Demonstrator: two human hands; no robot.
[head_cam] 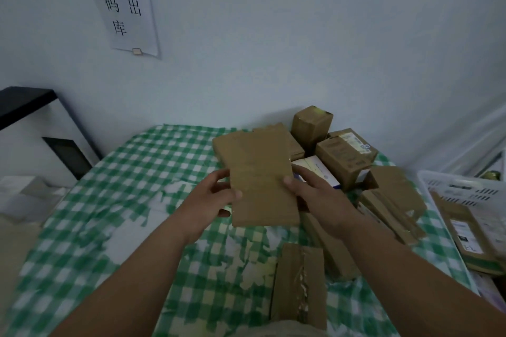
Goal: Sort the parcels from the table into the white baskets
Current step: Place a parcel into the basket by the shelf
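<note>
While both hands [219,194] [312,194] grip a flat parcel [260,178], the white basket [449,186] holds cardboard parcels [465,235].

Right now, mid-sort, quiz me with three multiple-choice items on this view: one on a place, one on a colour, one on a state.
1. Where is the white basket?
A. right of the table
B. left of the table
C. on the wall

2. What colour is the checked tablecloth?
A. red and white
B. green and white
C. plain blue

3. How is the flat brown parcel held?
A. lying untouched
B. left hand only
C. both hands

Answers:
1. A: it sits at the right edge, parcels inside.
2. B: green and white squares.
3. C: the left hand and right hand each grip a side.
</note>
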